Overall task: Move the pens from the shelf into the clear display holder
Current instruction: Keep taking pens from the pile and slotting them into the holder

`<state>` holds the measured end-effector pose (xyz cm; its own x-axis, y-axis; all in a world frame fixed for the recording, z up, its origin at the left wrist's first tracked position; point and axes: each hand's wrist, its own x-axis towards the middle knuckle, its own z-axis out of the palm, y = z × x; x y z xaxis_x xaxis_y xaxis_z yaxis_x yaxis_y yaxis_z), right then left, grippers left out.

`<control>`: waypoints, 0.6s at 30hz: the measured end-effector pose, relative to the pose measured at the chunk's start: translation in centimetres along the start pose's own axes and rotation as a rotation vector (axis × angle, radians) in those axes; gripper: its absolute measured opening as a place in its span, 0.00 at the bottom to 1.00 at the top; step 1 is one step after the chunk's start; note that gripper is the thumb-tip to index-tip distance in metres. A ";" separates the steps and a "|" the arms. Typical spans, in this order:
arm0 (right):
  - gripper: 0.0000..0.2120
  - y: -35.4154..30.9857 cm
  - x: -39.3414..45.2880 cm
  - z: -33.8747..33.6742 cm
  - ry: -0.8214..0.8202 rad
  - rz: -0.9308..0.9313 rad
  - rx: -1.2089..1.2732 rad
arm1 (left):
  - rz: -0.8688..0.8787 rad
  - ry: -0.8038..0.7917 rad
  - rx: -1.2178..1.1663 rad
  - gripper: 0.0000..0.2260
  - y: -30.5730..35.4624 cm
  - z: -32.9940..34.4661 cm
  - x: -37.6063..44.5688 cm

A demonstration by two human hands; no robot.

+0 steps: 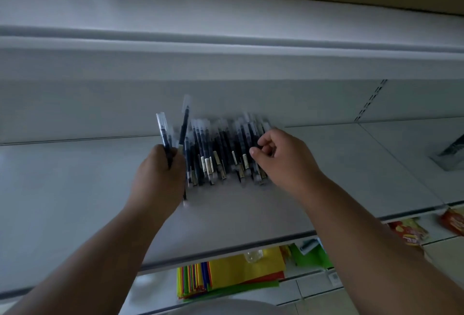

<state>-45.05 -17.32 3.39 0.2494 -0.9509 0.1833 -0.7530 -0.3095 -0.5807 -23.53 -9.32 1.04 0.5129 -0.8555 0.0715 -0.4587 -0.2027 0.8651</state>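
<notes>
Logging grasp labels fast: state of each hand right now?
Left hand: holding a few clear-capped dark pens.
Right hand: fingers curled over the row of dark pens; grasp cannot be told.

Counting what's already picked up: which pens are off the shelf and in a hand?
The few pens gripped in the left hand, standing up at the row's left end. The other pens lie flat on the shelf.

Head view, downward (near shelf (75, 189))
</notes>
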 end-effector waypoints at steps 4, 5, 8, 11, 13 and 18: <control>0.12 0.0 -0.1 0.8 -0.072 0.055 -0.110 | 0.039 -0.112 -0.319 0.09 0.8 0.7 -2.0; 0.13 0.0 -0.2 0.9 -0.082 0.069 -0.129 | 0.051 -0.145 -0.369 0.08 0.9 0.8 -2.4; 0.12 -0.3 -0.1 1.1 -0.112 0.081 -0.179 | 0.035 -0.207 -0.537 0.07 1.2 0.9 -3.1; 0.10 -0.8 0.0 1.0 -0.128 0.107 -0.225 | -0.002 -0.241 -0.615 0.08 1.4 0.9 -3.5; 0.09 -0.9 -0.2 1.0 -0.119 0.130 -0.222 | -0.030 -0.260 -0.626 0.09 1.0 1.0 -3.6; 0.09 -0.8 -1.2 0.5 -0.078 0.105 0.013 | -0.097 -0.279 -0.593 0.09 0.6 1.1 -3.7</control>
<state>-44.43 -15.98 3.20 0.2169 -0.9744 0.0592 -0.7694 -0.2079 -0.6039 -26.45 -6.83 0.72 0.2884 -0.9539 -0.0828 0.0984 -0.0565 0.9935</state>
